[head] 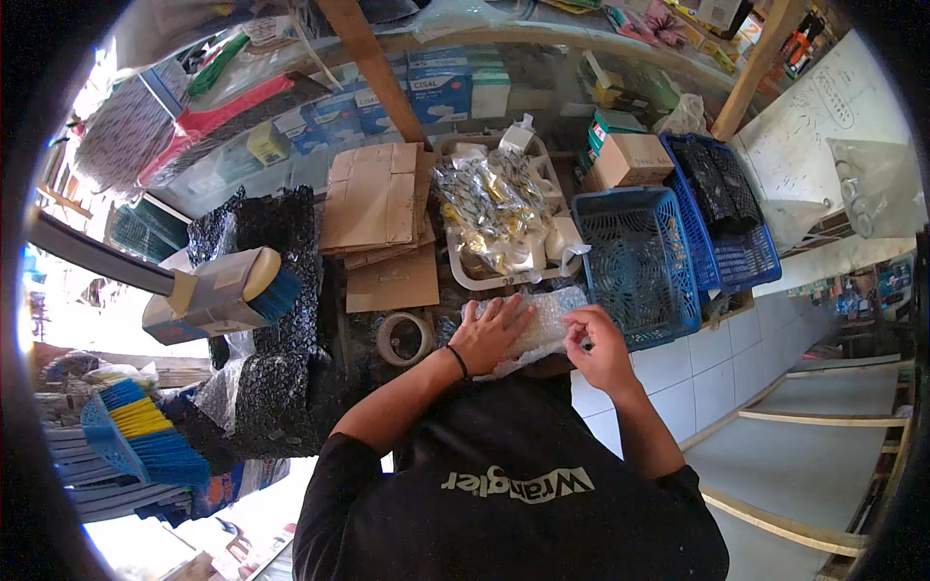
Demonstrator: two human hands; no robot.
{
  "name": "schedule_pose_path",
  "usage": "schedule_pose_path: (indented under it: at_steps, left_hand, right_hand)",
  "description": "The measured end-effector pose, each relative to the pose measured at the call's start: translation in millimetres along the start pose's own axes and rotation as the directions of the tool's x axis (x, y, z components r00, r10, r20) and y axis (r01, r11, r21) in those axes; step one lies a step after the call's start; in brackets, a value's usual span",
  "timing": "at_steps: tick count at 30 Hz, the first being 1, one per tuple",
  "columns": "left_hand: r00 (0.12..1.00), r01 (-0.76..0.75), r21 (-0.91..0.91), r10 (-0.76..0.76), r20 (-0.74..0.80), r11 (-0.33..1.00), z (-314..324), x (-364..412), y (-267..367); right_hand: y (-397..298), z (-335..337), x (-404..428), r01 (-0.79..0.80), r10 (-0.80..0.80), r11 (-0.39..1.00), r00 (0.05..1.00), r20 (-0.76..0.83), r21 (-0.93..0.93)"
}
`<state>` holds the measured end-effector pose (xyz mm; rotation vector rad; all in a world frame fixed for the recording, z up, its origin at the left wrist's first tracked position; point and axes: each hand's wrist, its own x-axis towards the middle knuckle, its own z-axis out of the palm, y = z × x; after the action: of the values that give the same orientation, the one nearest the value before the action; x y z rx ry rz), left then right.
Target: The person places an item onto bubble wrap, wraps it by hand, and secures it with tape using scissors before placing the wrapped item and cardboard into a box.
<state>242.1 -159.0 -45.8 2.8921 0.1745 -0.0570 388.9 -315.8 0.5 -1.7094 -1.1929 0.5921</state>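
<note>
A package in clear bubble wrap lies at the table's front edge, close against my body. My left hand rests flat on its left part, fingers spread. At the right end of the wrap is my right hand, fingers curled and thumb near the index finger; whether a bit of film is pinched there cannot be made out. Left of my left hand lies a roll of tape. Just beyond the package, a white tray holds plastic-bagged metal fittings and small white boxes.
Flattened cardboard is stacked behind the tape. To the right stand a blue-grey plastic basket and a blue basket with black bubble wrap inside. Black bubble wrap drapes at left. A boxed brush head on a pole juts in.
</note>
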Motion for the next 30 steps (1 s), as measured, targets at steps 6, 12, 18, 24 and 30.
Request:
schedule_pose_path:
  at_steps: [6, 12, 18, 24, 30]
  left_hand:
    - [0.995, -0.038, -0.274, 0.062, 0.078, 0.961, -1, 4, -25]
    - [0.998, -0.026, -0.458, 0.053, 0.045, 0.888, -16, 4, -28]
    - [0.999, -0.013, -0.441, -0.009, -0.048, 0.898, -1, 7, -24]
    - [0.967, 0.044, -0.482, -0.158, -0.198, 0.875, 16, 9, -17]
    - [0.932, 0.14, -0.579, -0.304, -0.197, 0.803, 23, 7, -11]
  right_hand:
    - [5, 10, 22, 0.099, -0.103, 0.993, 0.992, -0.069, -0.063]
    - [14, 12, 35, 0.128, -0.133, 0.988, 0.989, -0.058, -0.082]
    - [17, 14, 42, 0.078, -0.087, 0.99, 0.994, -0.07, -0.121]
    - [17, 14, 46, 0.002, -0.014, 0.991, 0.995, -0.096, -0.133]
    - [6, 20, 47, 0.139, -0.193, 0.947, 0.967, -0.167, -0.289]
